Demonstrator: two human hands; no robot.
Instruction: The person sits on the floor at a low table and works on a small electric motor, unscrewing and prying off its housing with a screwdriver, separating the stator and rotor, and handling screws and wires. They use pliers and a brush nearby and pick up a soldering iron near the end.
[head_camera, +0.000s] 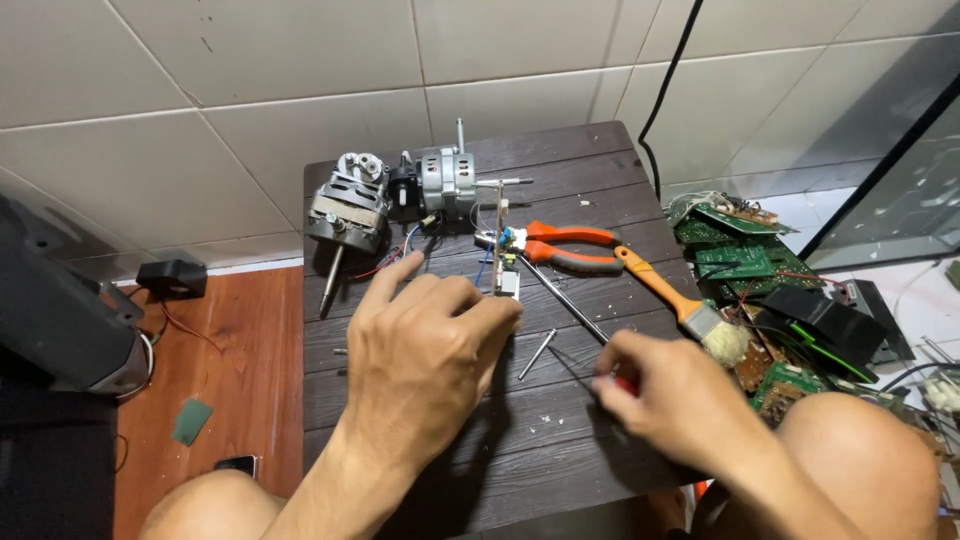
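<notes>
Hands around upright circuit board, perhaps with screwdriver.

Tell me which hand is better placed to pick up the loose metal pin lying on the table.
Probably the right hand. It holds a red-handled screwdriver, and the metal pin lies just beside its fingers. The left hand is pinching a small upright circuit board, so it looks occupied.

My left hand pinches small circuit board upright on dark table; right hand grips screwdriver. Pliers, brush, two motors nearby.
</notes>
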